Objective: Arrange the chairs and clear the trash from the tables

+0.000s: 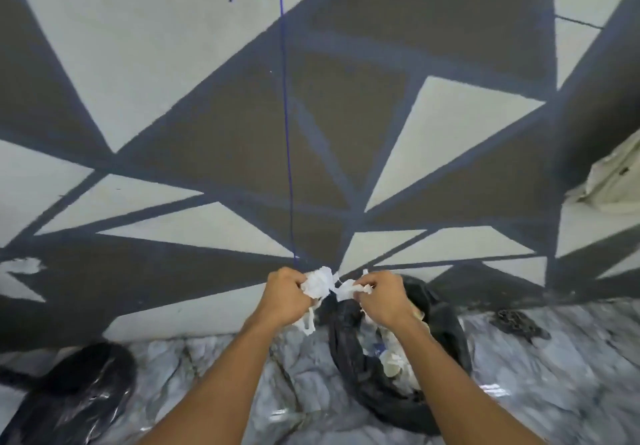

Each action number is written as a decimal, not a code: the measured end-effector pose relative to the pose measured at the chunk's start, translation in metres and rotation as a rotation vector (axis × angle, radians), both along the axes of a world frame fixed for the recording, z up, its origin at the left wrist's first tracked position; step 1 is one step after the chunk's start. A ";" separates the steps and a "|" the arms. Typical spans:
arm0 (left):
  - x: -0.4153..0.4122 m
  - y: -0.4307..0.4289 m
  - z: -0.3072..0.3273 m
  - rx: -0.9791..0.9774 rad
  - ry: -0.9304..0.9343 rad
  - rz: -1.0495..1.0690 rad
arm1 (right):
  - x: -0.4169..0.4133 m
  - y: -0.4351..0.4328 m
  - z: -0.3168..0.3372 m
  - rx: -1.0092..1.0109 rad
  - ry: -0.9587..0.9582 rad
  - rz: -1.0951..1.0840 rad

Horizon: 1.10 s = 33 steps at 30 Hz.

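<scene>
Marbled grey floor meets a wall painted in grey, brown and pale triangles, and you stand facing it with both arms out. At far left a tied black bag lies on the floor. Your left hand is closed around a wad of white tissue; your right hand pinches the other end of the same crumpled paper, so the two hands sit close together, joined by the trash. Just below and right of them an open black trash bag gapes, with paper scraps already inside. You appear to be on the trash-clearing step: next, bring the wad over the bag's mouth and let go with both hands.
</scene>
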<state>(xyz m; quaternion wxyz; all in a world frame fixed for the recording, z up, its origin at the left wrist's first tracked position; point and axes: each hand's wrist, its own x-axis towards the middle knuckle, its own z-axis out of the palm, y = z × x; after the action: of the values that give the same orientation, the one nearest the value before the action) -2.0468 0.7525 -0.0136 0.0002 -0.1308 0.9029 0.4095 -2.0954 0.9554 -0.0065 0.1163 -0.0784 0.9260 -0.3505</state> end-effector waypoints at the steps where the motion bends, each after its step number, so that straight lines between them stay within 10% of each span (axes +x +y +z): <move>1: -0.016 0.016 -0.007 0.004 -0.011 -0.042 | -0.010 0.017 -0.007 0.005 -0.008 -0.036; 33: -0.172 0.308 -0.237 -0.151 -0.667 -0.373 | -0.115 0.260 -0.257 0.021 -0.617 -0.399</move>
<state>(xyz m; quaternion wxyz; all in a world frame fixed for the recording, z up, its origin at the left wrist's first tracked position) -2.2186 1.0608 -0.2509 0.3584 -0.0899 0.8891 0.2700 -2.2103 1.2157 -0.2633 0.3203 0.2145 0.8478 -0.3641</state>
